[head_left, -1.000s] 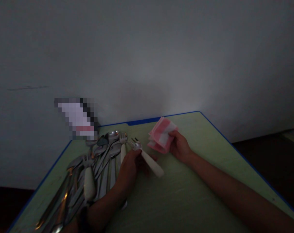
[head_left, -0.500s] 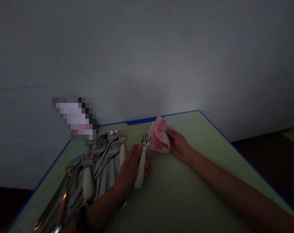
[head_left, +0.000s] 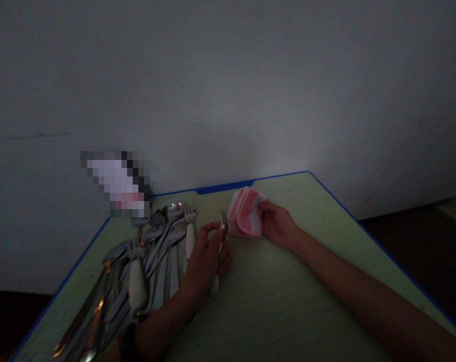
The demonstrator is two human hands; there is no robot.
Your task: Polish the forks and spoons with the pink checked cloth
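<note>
My left hand (head_left: 208, 256) is closed around a fork (head_left: 222, 219) with metal tines and a pale handle. The tines point up and away from me, turned partly edge-on, and my fingers cover much of the handle. In my right hand (head_left: 278, 224) is a folded pink and white striped cloth (head_left: 246, 213), pinched at its right side. The cloth is just right of the fork's tines; whether they touch I cannot tell. Left of my left hand lies a pile of cutlery (head_left: 162, 266), with several spoons and forks, among them a pale-handled fork (head_left: 190, 234).
A pale green table (head_left: 288, 306) with a blue edge stands against a grey wall (head_left: 228, 90). At the back left corner a blurred-out object (head_left: 114, 183) leans on the wall. Dark floor shows beyond the table's right side.
The fork has rotated in my left hand, so its tines now show from the side and less of its handle is seen. The cloth has shifted slightly left and down.
</note>
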